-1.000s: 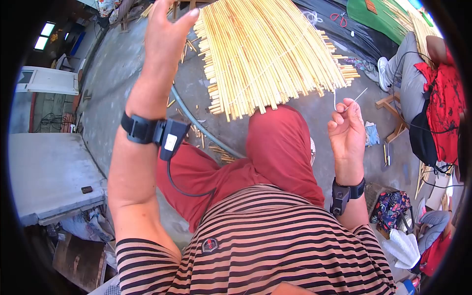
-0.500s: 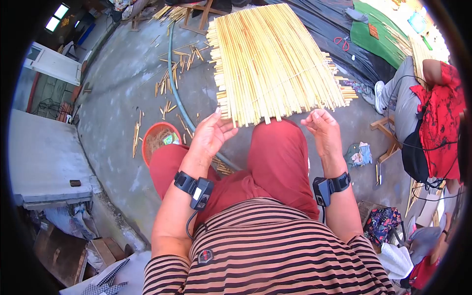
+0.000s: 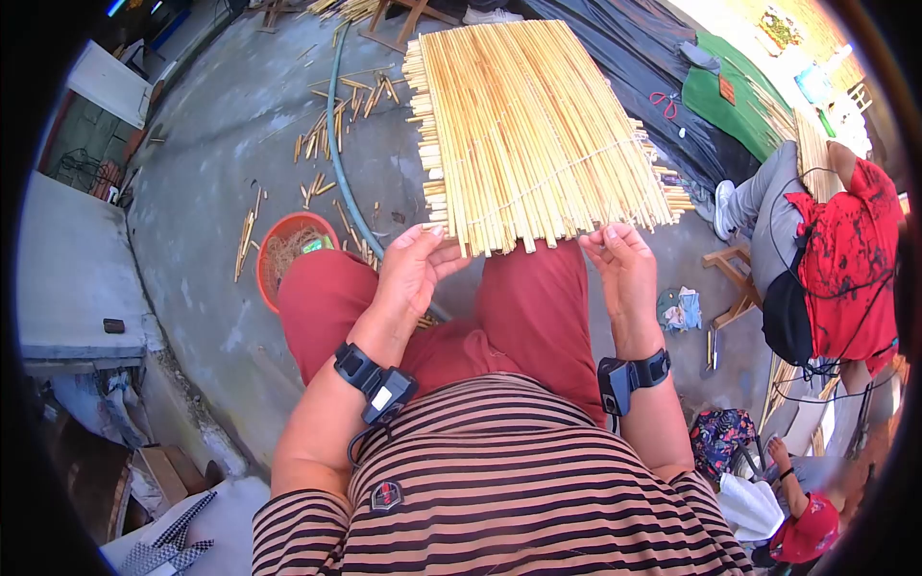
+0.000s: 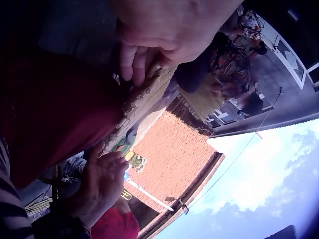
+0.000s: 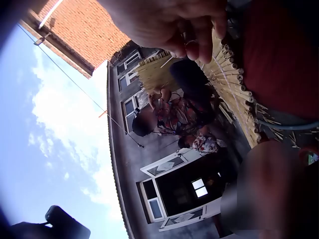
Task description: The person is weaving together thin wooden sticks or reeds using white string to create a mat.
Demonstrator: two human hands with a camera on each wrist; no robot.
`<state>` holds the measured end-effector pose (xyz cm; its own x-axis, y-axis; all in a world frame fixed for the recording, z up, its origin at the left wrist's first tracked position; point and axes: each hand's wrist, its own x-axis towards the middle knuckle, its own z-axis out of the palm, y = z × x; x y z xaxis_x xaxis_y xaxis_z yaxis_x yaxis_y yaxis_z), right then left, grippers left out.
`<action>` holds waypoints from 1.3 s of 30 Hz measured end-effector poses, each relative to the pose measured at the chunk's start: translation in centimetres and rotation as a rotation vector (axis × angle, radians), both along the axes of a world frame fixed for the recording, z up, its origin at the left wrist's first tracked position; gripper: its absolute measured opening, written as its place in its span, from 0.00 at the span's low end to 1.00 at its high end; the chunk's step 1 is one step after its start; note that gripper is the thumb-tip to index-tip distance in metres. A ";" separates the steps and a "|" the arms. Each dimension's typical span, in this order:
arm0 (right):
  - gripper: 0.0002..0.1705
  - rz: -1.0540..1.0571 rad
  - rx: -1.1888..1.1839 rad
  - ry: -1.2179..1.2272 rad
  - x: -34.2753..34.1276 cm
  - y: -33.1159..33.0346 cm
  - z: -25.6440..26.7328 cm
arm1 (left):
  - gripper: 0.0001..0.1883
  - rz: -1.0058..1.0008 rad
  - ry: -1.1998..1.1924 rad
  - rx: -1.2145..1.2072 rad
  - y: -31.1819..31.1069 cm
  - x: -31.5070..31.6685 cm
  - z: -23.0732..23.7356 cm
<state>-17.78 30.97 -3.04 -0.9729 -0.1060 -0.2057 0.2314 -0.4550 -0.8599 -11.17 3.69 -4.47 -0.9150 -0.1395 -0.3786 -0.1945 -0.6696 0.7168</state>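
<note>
A mat of pale reed sticks [image 3: 523, 125], crossed by white thread, lies over the knees in the head view. Its near left corner is gripped by my left hand [image 3: 408, 274], thumb on top and fingers below. My right hand [image 3: 629, 278] pinches the near edge further right. In the left wrist view, the left hand [image 4: 169, 30] has its fingers bent at the stick ends. The right wrist view shows the right hand [image 5: 174, 25] against the mat [image 5: 224, 79]; a thin pale needle-like piece [image 5: 167, 62] sticks out near its fingers.
An orange-red basin [image 3: 264, 278] stands left of the knees, near a blue hose [image 3: 333, 144] and scattered stick pieces [image 3: 322, 139]. Red scissors [image 3: 665, 104] lie on dark sheeting beyond the mat. A person in red [image 3: 850, 254] sits at the right, beside a wooden stand [image 3: 735, 283].
My left hand has come down from high at the left to the mat's near corner. The right hand has moved left from beside the mat to its near edge.
</note>
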 end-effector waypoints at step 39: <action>0.04 0.293 0.834 0.539 2.5 -9.2 6.6 | 0.21 -0.097 -0.035 0.281 1.1 2.4 1.4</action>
